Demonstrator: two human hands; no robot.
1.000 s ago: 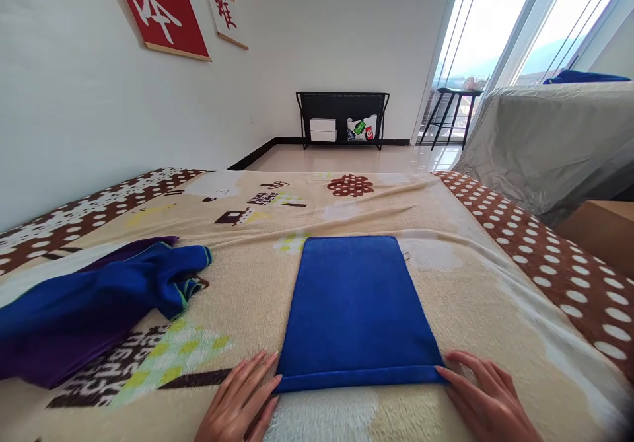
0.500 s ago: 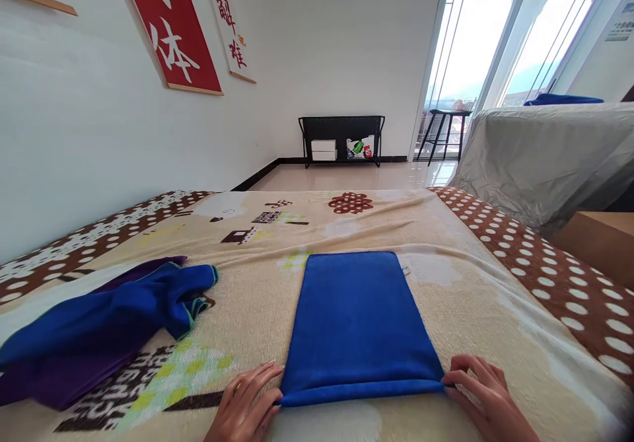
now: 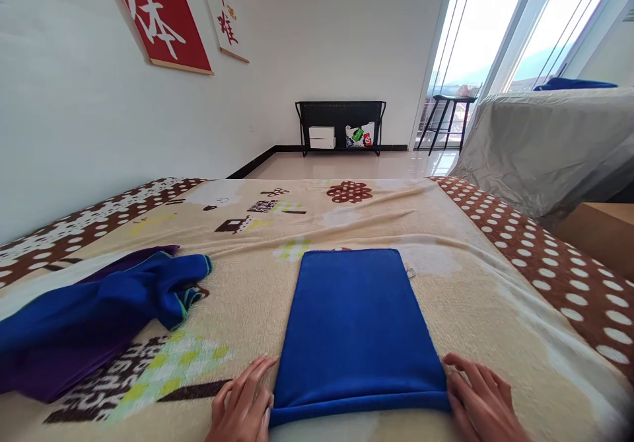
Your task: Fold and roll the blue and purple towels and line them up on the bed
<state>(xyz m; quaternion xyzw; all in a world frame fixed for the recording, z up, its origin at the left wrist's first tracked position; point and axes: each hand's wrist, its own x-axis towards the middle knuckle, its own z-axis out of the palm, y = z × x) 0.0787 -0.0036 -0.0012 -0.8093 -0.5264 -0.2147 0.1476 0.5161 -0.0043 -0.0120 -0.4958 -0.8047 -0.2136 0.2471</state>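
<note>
A blue cloth (image 3: 356,323), folded into a flat rectangle, lies on the patterned blanket (image 3: 242,303) in front of me. Along its near edge runs a narrow raised fold. My left hand (image 3: 242,399) is closed at the near left corner, its thumb side against the cloth. At the near right corner, my right hand (image 3: 483,399) has its fingers closed on the end of the fold; the fingertips are partly hidden. A small white tag (image 3: 410,271) sticks out from the cloth's right side.
Crumpled blue and purple cloths (image 3: 113,303) lie to the left. Beyond the bed stand a black rack (image 3: 341,115) and a black stool (image 3: 448,115). A cardboard box (image 3: 601,237) and a covered piece of furniture (image 3: 539,138) are on the right.
The view has tilted down a little. The cloth's near edge, with both hands at its corners, has come closer to me, and the fold looks slightly thicker.
</note>
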